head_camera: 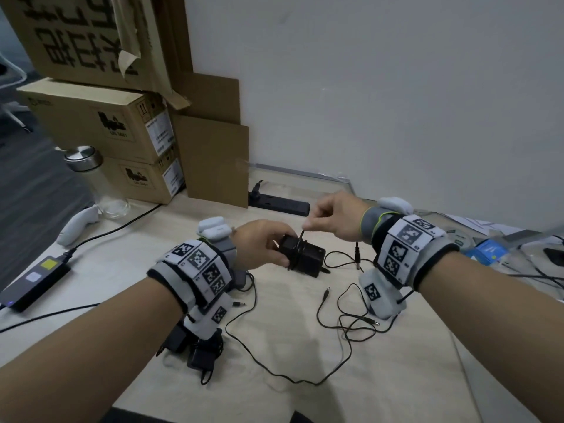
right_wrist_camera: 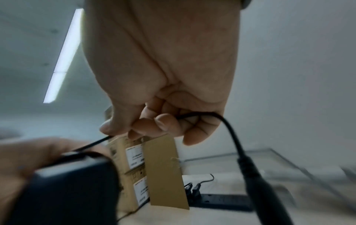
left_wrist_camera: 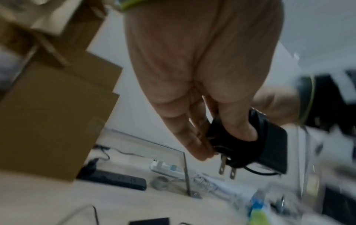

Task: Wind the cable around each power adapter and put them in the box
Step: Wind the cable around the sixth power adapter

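My left hand grips a black power adapter just above the middle of the desk, with several turns of thin cable wound round its body. The left wrist view shows that adapter, its two plug prongs pointing down. My right hand pinches the cable just above the adapter, pulling it taut. In the right wrist view the cable runs through my curled fingers, and its barrel plug end hangs to the right. Two more adapters lie under my left forearm.
Loose cables sprawl over the desk in front of me. Stacked cardboard boxes stand at the back left with a glass bottle. A black power strip lies by the wall. A laptop charger sits far left.
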{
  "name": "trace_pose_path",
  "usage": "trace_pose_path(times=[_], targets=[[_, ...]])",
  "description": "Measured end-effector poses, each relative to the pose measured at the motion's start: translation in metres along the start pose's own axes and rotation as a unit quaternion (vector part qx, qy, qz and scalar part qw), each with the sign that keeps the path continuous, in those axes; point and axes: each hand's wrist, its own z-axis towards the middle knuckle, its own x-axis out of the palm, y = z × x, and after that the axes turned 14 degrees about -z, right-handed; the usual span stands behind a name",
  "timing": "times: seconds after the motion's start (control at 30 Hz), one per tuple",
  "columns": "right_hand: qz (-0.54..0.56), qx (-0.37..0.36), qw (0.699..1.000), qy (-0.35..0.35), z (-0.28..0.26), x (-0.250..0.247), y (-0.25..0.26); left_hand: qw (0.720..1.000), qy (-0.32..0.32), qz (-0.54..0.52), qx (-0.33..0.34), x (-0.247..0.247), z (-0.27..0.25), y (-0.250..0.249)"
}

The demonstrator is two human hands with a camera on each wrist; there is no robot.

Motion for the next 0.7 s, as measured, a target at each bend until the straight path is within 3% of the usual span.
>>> trace_pose_path(times=[0.1,0.23,0.47,0.6,0.7], targets=[[0.138,0.025,0.990,-0.011,-0.003,0.010,-0.011,0.988,0.016,-0.155,0.006,-0.002,-0.007,-0.001],[0.272,0.076,0.959,0.004,-0.009,0.025,-0.018,0.948,-0.016,-0.317,0.011,-0.004,-0.008,-0.004],[0.233,0.095,0.967,0.031,-0.013,0.044,0.003,0.914,-0.203,-0.352,0.018,0.004,0.007,0.006],[0.215,0.103,0.970,0.044,-0.016,0.047,0.017,0.908,-0.240,-0.344,0.014,0.007,0.010,0.011],[0.186,0.100,0.977,0.032,-0.018,0.048,0.022,0.887,-0.244,-0.392,0.017,0.011,0.010,0.008]])
